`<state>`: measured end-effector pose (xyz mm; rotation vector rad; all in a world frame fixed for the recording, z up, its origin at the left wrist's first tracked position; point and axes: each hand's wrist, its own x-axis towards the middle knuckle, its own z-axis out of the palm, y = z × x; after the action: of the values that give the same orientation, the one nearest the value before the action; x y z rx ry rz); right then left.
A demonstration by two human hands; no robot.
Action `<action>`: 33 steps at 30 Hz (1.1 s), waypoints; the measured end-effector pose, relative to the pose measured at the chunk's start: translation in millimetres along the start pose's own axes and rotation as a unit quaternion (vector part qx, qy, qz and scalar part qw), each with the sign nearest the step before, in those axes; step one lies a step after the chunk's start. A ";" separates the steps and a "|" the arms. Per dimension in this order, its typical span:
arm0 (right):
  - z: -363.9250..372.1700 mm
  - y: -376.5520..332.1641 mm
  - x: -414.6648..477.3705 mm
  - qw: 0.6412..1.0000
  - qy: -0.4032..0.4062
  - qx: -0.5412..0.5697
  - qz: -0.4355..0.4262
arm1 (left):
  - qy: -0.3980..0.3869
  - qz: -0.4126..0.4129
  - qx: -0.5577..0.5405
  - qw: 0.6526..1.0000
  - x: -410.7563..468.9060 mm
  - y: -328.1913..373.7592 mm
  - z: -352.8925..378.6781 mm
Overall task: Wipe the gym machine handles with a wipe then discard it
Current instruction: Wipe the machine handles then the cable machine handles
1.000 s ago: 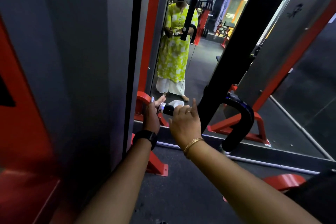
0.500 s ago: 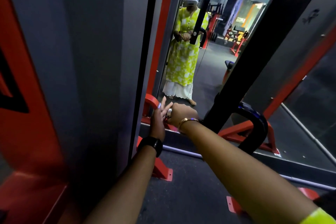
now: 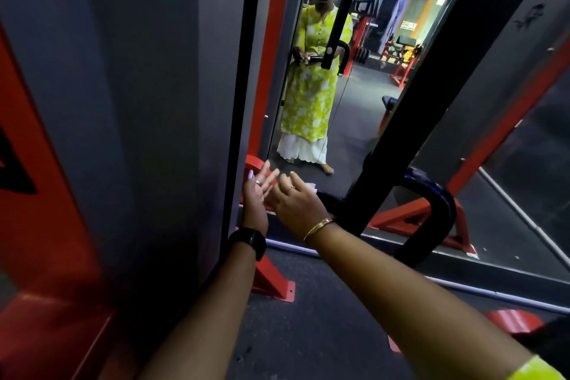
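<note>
The machine's black handle (image 3: 331,200) sticks out leftward from a slanted black bar (image 3: 410,120), with a curved black grip (image 3: 431,219) on the bar's right side. My right hand (image 3: 297,205) lies over the handle's left part, closed on a white wipe (image 3: 310,186) whose edge peeks out beyond my fingers. My left hand (image 3: 257,194) is just left of it at the handle's end, with fingers spread and holding nothing. The end of the handle is hidden by both hands.
A tall grey and red machine column (image 3: 138,133) stands close on the left. A wall mirror (image 3: 354,108) ahead reflects a person in a yellow dress at the handle. Red frame feet (image 3: 271,284) sit on the dark floor below.
My left hand has let go of the handle's chrome end and its fingers have spread. My right hand has slid along the handle with the wipe. The view has tilted slightly.
</note>
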<state>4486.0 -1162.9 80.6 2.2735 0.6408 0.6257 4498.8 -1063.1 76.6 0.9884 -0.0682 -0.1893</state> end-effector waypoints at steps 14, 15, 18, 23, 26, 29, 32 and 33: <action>5.4 23.0 -92.4 0.986 0.046 -0.142 0.080 | -0.095 0.387 0.569 0.720 -8.1 -28.3 3.1; 3.3 26.6 -95.1 0.984 0.047 -0.148 0.081 | -0.095 0.394 0.588 0.700 -9.1 -31.0 2.4; -2.5 29.3 -97.7 0.982 0.039 -0.127 0.137 | -0.087 0.390 0.640 0.656 -13.5 -36.8 0.6; -22.9 26.2 -61.8 0.974 -0.075 -0.113 0.180 | -0.076 0.367 0.667 0.644 -17.5 -42.2 2.2; -42.6 27.1 -25.7 0.958 -0.064 0.075 0.268 | -0.053 0.347 0.710 0.611 -16.1 -53.6 0.2; -51.6 41.8 4.4 0.903 -0.121 0.220 0.349 | -0.047 0.358 0.722 0.590 -11.1 -55.7 0.0; -49.2 56.7 13.6 0.907 -0.136 0.171 0.361 | -0.047 0.329 0.733 0.593 -15.0 -55.3 1.5; -48.4 59.6 13.7 0.907 -0.134 0.152 0.368 | -0.040 0.315 0.733 0.601 -17.9 -56.3 3.4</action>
<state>4483.8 -1169.9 158.2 2.8270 -0.3149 0.5523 4473.6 -1092.6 32.0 2.5425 -0.7537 0.6287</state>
